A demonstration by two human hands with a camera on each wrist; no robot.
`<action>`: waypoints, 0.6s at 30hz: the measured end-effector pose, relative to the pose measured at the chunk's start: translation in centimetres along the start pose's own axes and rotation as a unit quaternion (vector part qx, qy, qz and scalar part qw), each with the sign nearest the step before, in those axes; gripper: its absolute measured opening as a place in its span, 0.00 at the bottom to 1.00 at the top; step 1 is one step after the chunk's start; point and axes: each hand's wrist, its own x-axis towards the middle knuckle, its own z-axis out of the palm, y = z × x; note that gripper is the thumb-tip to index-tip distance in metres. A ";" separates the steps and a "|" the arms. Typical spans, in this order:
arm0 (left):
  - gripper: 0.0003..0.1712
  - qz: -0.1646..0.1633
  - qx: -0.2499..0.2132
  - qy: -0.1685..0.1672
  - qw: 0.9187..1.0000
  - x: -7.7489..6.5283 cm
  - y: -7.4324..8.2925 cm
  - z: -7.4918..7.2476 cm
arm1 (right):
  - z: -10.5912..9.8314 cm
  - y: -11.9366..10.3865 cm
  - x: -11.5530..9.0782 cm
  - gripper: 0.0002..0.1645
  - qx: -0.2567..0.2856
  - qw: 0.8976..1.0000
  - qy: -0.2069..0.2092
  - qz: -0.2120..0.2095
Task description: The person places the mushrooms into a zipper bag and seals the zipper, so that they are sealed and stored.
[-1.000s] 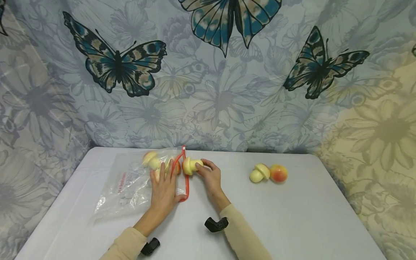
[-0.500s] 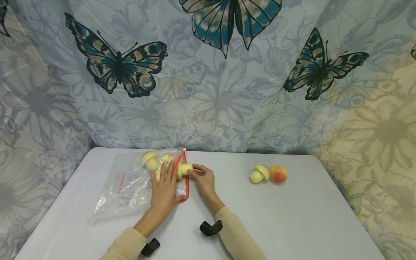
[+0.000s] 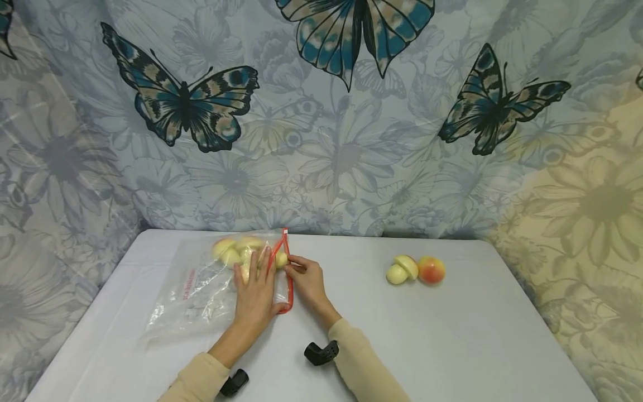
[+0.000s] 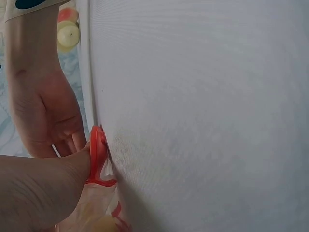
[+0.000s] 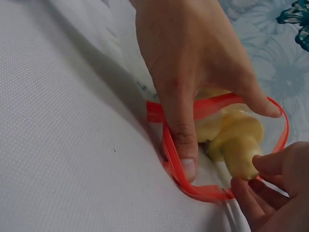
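A clear plastic bag [image 3: 168, 304] with a red zip edge [image 5: 205, 193] lies on the left of the table, several yellow toy mushrooms [image 3: 228, 254] inside. My left hand [image 3: 255, 293] rests on the bag with its fingers spread and straight. In the right wrist view, its thumb reaches into the mouth at the lower red edge, and the mouth gapes. My right hand [image 3: 308, 285] pinches the stem end of a toy mushroom [image 5: 239, 154] between thumb and fingertips. That mushroom's cap is within the bag's mouth, partly hidden by the plastic.
To the right on the white table [image 3: 452, 329] lie a toy mushroom [image 3: 398, 273] on its side and, touching it, one with its red and yellow cap [image 3: 431, 270] showing. A butterfly-patterned cloth [image 3: 346, 156] hangs behind the table's far edge.
My right hand has moved left, carrying the toy mushroom from outside the red edge into the bag's mouth. The mushrooms inside have shifted slightly left. My left hand has stayed in place.
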 end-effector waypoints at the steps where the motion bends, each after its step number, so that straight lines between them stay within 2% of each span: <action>1: 0.69 0.000 -0.001 -0.002 1.000 0.0 0.0 0.0 | 0.1 0.0 0.0 0.18 -0.003 1.000 -0.002 -0.002; 6: 0.68 0.000 -0.008 -0.004 1.000 0.0 0.0 0.0 | 0.6 -0.2 0.2 0.18 -0.019 1.000 -0.020 -0.016; 11: 0.67 0.000 -0.008 -0.007 1.000 0.0 0.0 -0.1 | 0.5 -0.8 0.1 0.18 -0.035 0.999 -0.026 -0.011; 18: 0.72 0.000 -0.010 0.004 1.000 0.0 0.1 0.0 | -1.3 -2.0 0.4 0.15 -0.062 0.998 -0.018 0.002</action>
